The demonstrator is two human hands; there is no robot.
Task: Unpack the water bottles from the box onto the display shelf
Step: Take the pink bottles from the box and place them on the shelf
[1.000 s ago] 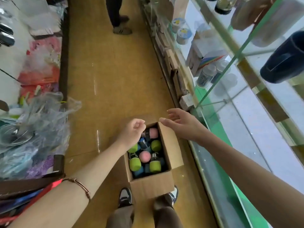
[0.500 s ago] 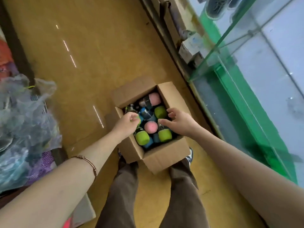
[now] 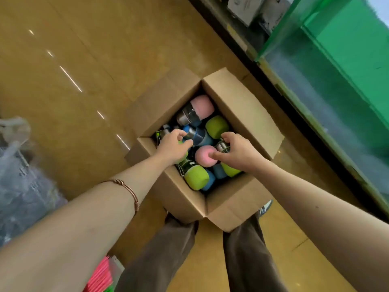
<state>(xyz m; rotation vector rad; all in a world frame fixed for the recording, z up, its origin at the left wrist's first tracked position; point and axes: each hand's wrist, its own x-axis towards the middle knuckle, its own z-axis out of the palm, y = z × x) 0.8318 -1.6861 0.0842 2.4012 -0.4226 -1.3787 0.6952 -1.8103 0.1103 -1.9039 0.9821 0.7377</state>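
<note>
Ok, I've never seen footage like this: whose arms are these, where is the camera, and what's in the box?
There is no machine here. The single view comes from a camera worn on a person's head, looking down past their own arms and legs. An open cardboard box stands on the floor at their feet, beside a green glass display shelf. It is packed with water bottles in pink, green and blue. The left hand reaches in at the box's left side, fingers curled; what it grips is hidden. The right hand curls over a pink bottle and a metal-necked one beside it, thumb on the pink bottle. Nothing is lifted out yet.
</note>
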